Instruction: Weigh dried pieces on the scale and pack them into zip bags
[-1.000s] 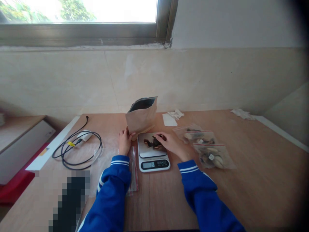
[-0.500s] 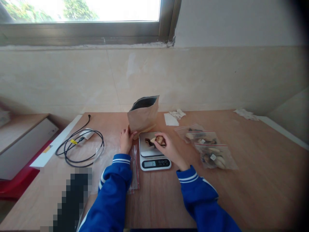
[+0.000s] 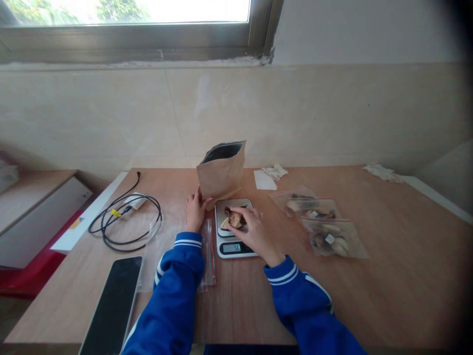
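My right hand (image 3: 257, 233) pinches a brown and cream dried mushroom piece (image 3: 235, 220) low over a small digital kitchen scale (image 3: 240, 202). Other pieces, one dark and one pale, show on the metal plate beside the fingers. The scale's display (image 3: 232, 248) seems to read 55. Behind the scale stands a brown kraft paper pouch (image 3: 220, 177) with its top gaping and a dark inner lining. My left hand (image 3: 195, 213) grips the pouch's lower left corner between thumb and fingers. Flat zip bags (image 3: 209, 256) with red seals lie beside the left wrist.
Filled zip bags (image 3: 334, 239) holding dried pieces lie to the right. On the left are a coiled black cable (image 3: 105, 234) and a phone (image 3: 113, 301). A white paper (image 3: 265, 180) and crumpled tissue (image 3: 276, 172) rest near the wall.
My right hand has shifted left and lower over the plate with the mushroom piece. The display has gone from about 34 to about 55. My left hand stays at the pouch.
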A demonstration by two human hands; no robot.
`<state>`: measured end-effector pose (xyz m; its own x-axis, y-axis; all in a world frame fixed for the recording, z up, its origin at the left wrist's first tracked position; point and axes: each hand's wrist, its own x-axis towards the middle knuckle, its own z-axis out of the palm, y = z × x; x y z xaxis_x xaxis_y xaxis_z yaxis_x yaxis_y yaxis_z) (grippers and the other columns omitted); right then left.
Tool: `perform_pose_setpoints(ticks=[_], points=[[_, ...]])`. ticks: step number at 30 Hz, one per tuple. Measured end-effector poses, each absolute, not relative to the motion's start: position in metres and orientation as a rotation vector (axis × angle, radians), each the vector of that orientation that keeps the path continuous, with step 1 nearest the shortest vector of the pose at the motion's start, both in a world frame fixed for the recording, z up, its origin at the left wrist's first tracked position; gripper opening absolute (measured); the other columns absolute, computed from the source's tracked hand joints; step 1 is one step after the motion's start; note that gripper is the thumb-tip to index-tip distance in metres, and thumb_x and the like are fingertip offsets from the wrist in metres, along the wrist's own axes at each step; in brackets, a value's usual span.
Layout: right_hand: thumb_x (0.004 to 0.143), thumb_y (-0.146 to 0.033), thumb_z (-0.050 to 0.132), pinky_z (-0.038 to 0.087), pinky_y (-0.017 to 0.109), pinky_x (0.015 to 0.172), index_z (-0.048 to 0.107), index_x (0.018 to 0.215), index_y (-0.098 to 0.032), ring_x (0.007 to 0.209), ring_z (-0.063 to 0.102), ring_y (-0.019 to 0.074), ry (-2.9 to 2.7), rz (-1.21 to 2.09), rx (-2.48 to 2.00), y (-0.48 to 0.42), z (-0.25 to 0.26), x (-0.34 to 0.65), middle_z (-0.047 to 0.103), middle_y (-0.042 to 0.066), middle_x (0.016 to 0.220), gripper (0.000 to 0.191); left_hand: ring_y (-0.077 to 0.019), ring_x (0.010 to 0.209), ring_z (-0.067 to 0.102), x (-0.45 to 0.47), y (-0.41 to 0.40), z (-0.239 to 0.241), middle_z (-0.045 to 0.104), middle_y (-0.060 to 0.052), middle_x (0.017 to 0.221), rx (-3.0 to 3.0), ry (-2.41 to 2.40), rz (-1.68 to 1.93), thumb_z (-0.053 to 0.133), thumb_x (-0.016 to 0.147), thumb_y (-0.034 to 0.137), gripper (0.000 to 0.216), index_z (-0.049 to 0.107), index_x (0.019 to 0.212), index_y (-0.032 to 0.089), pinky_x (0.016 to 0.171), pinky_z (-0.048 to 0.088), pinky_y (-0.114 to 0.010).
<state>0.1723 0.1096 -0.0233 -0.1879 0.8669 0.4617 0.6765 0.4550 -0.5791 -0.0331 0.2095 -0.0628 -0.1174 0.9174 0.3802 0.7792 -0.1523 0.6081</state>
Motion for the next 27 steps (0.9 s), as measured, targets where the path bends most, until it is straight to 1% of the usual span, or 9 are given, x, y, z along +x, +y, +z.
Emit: perform_pose_setpoints(ticks=[4,7,10,13,15,19,22,25,27], points=[[0.084,-0.039,0.061,0.042,0.042,0.093,0.054,0.118,-0.023,0.105,0.056,0.0247,-1.547,0.345,-1.280,0.115,-0.034,0.186,0.062,0.008,0.114,0.038,-0.0266,0.096,0.053,-0.033,0.209,-0.062,0.054,-0.008,0.092,1.942,1.909,1.115,0.059,0.082,0.045,0.037,0.060,0.109,0.020,0.086,0.043,-0.042],[0.085,-0.041,0.059,0.043,0.041,0.092,0.053,0.116,-0.022,0.104,0.055,0.0237,-1.411,0.366,-1.284,0.119,-0.041,0.195,0.060,0.009,0.113,0.037,-0.0265,0.095,0.053,-0.034,0.209,-0.063,0.054,-0.008,0.093,1.938,1.890,1.118,0.059,0.083,0.044,0.036,0.060,0.110,0.020,0.085,0.043,-0.042],[0.084,-0.043,0.060,0.043,0.042,0.092,0.054,0.117,-0.022,0.104,0.053,0.0241,-1.370,0.325,-1.328,0.121,-0.044,0.200,0.058,0.009,0.112,0.039,-0.0269,0.096,0.053,-0.035,0.210,-0.063,0.054,-0.008,0.093,1.946,1.881,1.106,0.058,0.084,0.044,0.037,0.059,0.111,0.020,0.086,0.043,-0.043],[0.084,-0.043,0.059,0.042,0.043,0.094,0.054,0.121,-0.023,0.109,0.050,0.0248,-1.364,0.275,-1.364,0.121,-0.046,0.201,0.054,0.009,0.112,0.041,-0.0279,0.096,0.053,-0.035,0.211,-0.063,0.053,-0.009,0.093,1.946,1.903,1.079,0.057,0.084,0.046,0.037,0.060,0.109,0.019,0.086,0.043,-0.044],[0.085,-0.042,0.058,0.041,0.044,0.095,0.053,0.122,-0.024,0.110,0.049,0.0248,-1.360,0.289,-1.372,0.121,-0.048,0.201,0.052,0.010,0.113,0.042,-0.0287,0.096,0.053,-0.035,0.211,-0.062,0.053,-0.010,0.093,1.945,1.916,1.068,0.057,0.084,0.047,0.038,0.061,0.108,0.018,0.086,0.043,-0.044],[0.085,-0.039,0.057,0.041,0.043,0.096,0.047,0.126,-0.023,0.108,0.050,0.0233,-1.327,0.357,-1.336,0.122,-0.053,0.201,0.051,0.010,0.120,0.045,-0.0290,0.098,0.053,-0.035,0.211,-0.062,0.054,-0.010,0.095,1.961,1.903,1.065,0.057,0.084,0.046,0.042,0.058,0.115,0.019,0.086,0.043,-0.044],[0.083,-0.036,0.058,0.041,0.042,0.095,0.046,0.123,-0.021,0.104,0.051,0.0221,-1.279,0.438,-1.325,0.123,-0.057,0.204,0.053,0.010,0.119,0.044,-0.0292,0.099,0.053,-0.035,0.210,-0.061,0.055,-0.011,0.097,1.966,1.892,1.061,0.057,0.084,0.045,0.043,0.058,0.116,0.017,0.087,0.043,-0.044],[0.081,-0.035,0.059,0.044,0.041,0.090,0.050,0.118,-0.019,0.095,0.053,0.0209,-1.283,0.485,-1.355,0.125,-0.064,0.208,0.056,0.009,0.113,0.041,-0.0282,0.100,0.054,-0.035,0.210,-0.060,0.055,-0.010,0.097,1.963,1.876,1.074,0.058,0.084,0.044,0.040,0.058,0.114,0.018,0.088,0.042,-0.043],[0.081,-0.036,0.060,0.044,0.040,0.089,0.052,0.117,-0.018,0.093,0.053,0.0209,-1.324,0.464,-1.358,0.128,-0.069,0.210,0.057,0.009,0.112,0.041,-0.0272,0.098,0.055,-0.036,0.210,-0.060,0.055,-0.009,0.096,1.954,1.863,1.079,0.059,0.084,0.044,0.038,0.059,0.112,0.018,0.087,0.043,-0.042]])
